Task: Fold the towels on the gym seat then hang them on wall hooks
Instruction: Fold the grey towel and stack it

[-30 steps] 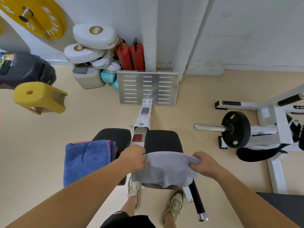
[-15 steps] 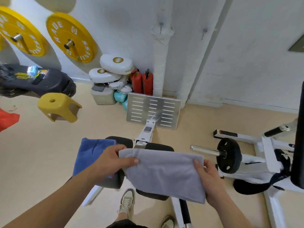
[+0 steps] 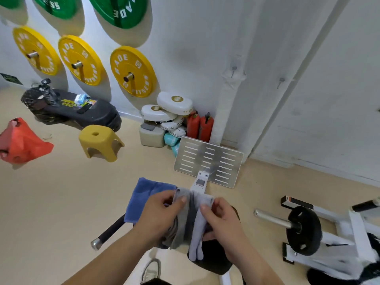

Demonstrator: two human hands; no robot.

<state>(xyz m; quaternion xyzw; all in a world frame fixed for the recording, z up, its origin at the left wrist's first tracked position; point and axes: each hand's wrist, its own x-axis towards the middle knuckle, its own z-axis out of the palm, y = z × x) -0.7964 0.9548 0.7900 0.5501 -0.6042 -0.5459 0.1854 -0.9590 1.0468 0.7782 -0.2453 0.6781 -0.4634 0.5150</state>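
Left hand (image 3: 158, 214) and right hand (image 3: 224, 221) are pinching the folded grey towel (image 3: 191, 223) above the gym seat (image 3: 213, 260), the blue towel (image 3: 144, 194) is lying on it, and the wall hooks (image 3: 234, 69) are sitting bare, so hanging looks all ahead

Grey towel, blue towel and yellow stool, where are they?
grey towel (image 3: 198, 233): head view, its hanging middle fold.
blue towel (image 3: 141, 192): head view, its flat top.
yellow stool (image 3: 104, 135): head view, its seat.

3 yellow weight plates (image 3: 132, 72) hang on the wall (image 3: 195, 48) under green ones (image 3: 121, 11). a yellow stool (image 3: 100, 141) and an orange bag (image 3: 20, 142) sit on the floor (image 3: 51, 202); 2 red extinguishers (image 3: 199, 126) stand by the wall.
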